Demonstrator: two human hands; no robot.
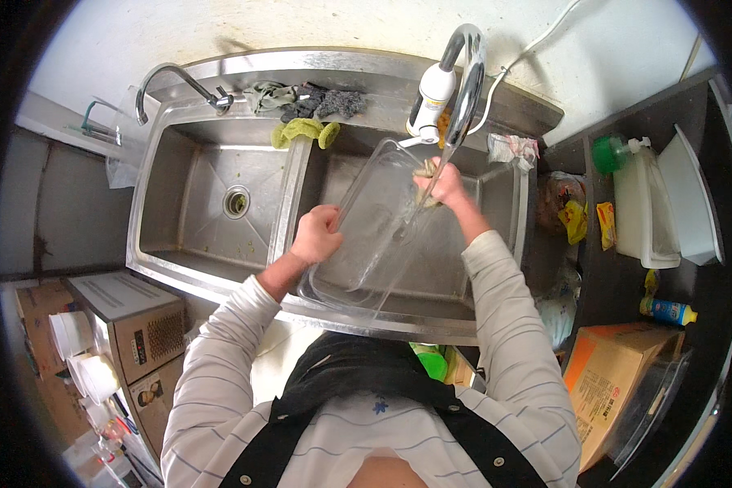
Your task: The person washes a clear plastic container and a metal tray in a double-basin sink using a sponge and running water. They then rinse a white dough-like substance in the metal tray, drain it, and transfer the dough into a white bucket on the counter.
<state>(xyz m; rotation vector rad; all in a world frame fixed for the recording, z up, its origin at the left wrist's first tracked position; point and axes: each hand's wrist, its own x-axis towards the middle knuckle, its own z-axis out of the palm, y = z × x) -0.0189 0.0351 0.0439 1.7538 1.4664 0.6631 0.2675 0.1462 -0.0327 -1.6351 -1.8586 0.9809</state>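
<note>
A clear plastic container lies tilted over the right basin of a stainless steel sink. My left hand grips its left rim with curled fingers. In my right hand is a beige cloth, held at the container's right side near its far end. Water runs from the curved metal faucet past my right hand and onto the container. The faucet has a white body with a lever.
A yellow-green cloth hangs over the divider beside the left basin. Dark rags lie on the back ledge near a second faucet. A folded cloth rests at the right corner. Right of the sink stand white bins and a cardboard box.
</note>
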